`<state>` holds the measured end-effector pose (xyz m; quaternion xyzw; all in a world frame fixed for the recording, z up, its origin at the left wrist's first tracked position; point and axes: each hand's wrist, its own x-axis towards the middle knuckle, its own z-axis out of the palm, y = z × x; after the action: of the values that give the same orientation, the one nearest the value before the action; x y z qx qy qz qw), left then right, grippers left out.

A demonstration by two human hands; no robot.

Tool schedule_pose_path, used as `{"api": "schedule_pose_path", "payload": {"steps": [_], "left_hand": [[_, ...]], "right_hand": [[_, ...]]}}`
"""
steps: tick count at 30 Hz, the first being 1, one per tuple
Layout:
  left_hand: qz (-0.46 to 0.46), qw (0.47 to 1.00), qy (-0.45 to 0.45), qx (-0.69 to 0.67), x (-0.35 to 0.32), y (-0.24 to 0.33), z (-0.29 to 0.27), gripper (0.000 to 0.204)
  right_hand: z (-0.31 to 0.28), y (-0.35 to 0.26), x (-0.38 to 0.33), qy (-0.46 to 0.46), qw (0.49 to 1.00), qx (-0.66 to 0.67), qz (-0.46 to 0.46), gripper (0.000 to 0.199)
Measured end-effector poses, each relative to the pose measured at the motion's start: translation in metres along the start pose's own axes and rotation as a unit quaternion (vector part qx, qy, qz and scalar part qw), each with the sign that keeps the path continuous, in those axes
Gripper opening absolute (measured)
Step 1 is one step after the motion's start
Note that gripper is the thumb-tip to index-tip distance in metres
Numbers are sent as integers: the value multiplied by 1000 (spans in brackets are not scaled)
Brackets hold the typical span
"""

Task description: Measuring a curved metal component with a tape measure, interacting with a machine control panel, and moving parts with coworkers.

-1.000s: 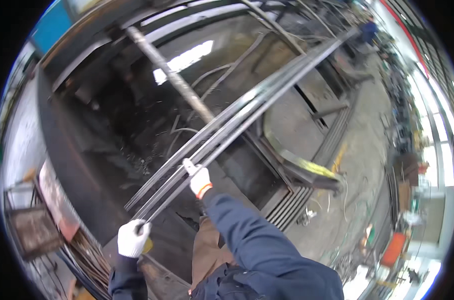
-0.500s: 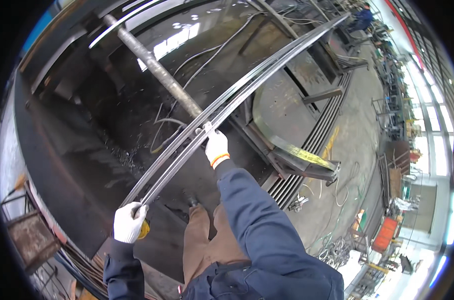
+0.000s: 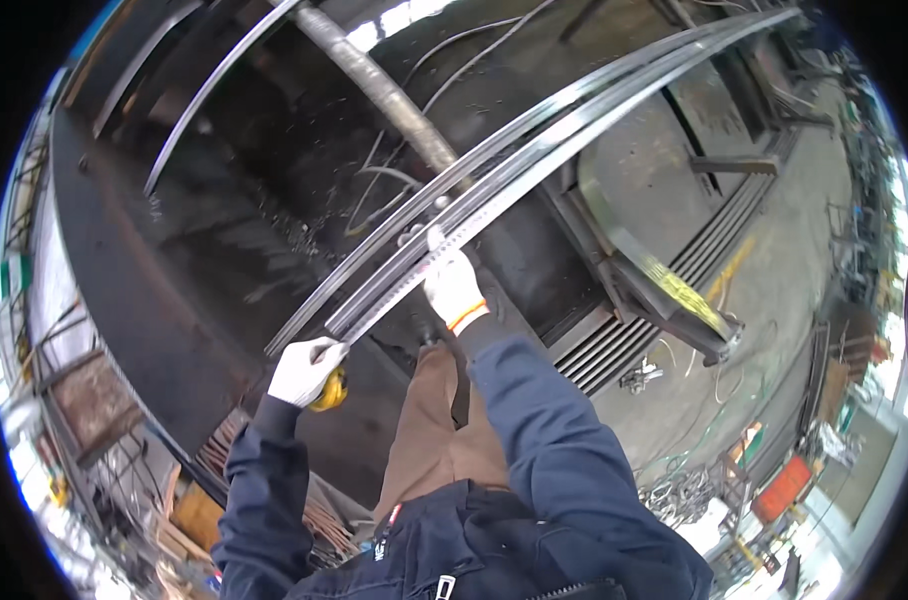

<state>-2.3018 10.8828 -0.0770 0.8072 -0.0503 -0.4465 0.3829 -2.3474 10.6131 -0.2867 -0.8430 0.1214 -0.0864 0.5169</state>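
My left hand (image 3: 306, 372), in a white glove, is closed near the near end of the long metal bars. A yellow tape measure (image 3: 331, 391) shows beneath its fingers. A pale ruled blade (image 3: 389, 302) runs along the near side of the bars. My right hand (image 3: 453, 287), gloved with an orange cuff edge, grips the bars and blade farther along, thumb on top. The shiny metal bars (image 3: 554, 130) lie side by side, stretching to the far right, with a gap between the far one and the rest. My right fingertips are partly hidden under the bars.
A round pipe (image 3: 384, 88) slopes down to the bars from the far side. At right stand a steel frame with a yellow-marked bar (image 3: 686, 297) and several parallel steel rails (image 3: 609, 350). A dark steel panel (image 3: 124, 300) curves along the left. Cables lie on the floor.
The view has shifted, so hands and bars appear farther right. The near bars now sit apart from the far one, and the ruled blade shows clearly beside them. Both hands stay closed.
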Motion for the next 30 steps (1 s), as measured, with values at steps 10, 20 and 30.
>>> {"api": "schedule_pose_path", "payload": {"steps": [10,20,30], "left_hand": [[-48,997,57,14,-4,-51,9,31],[-105,989,24,-105,6,-91,0,32],[-42,993,17,-106,20,-120,7,30]], "right_hand": [[2,-8,-2,-47,981,163,94,39],[-17,-6,4,-154,515,792,288,46],[-10,-55,5,2,715,619,324,56]]}}
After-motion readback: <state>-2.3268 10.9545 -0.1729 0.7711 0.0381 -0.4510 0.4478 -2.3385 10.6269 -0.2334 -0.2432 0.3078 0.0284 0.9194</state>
